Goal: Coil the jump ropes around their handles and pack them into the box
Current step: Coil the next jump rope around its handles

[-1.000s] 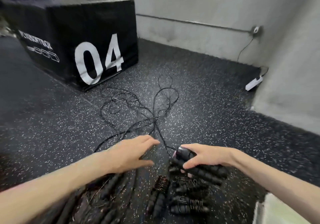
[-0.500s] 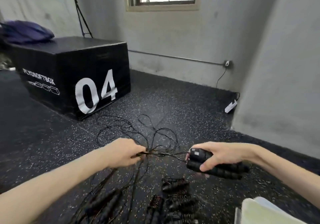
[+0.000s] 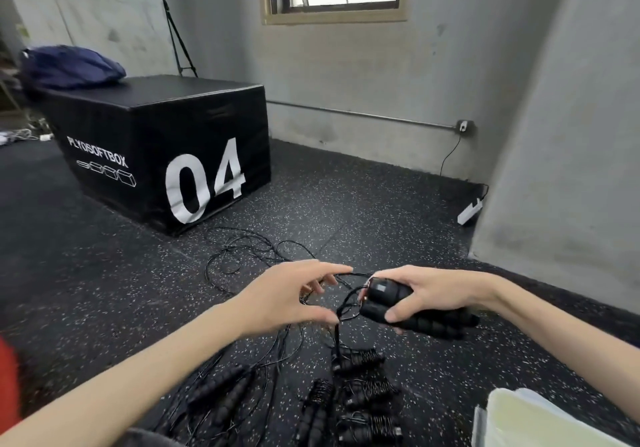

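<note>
My right hand [image 3: 429, 292] grips a pair of black jump rope handles [image 3: 420, 315] held side by side above the floor. Their thin black rope [image 3: 341, 304] runs left from the handle ends to my left hand [image 3: 294, 299], which holds it between thumb and curled fingers. Beyond my hands a tangle of loose black rope [image 3: 249, 252] lies on the speckled floor. Several coiled jump ropes [image 3: 360, 394] lie in a cluster below my right hand. More uncoiled handles [image 3: 225, 394] lie at lower left. A pale box [image 3: 540, 422] shows at the bottom right corner.
A black plyo box marked 04 [image 3: 162, 155] stands at the left with a blue bag [image 3: 72, 67] on top. A grey wall column [image 3: 561, 155] rises at the right, with a white power strip [image 3: 470, 212] at its foot. A window is above.
Both hands have risen from the floor. My left hand closed on the rope, then drew toward the handles with its fingers looser. The view tilted up, showing the window.
</note>
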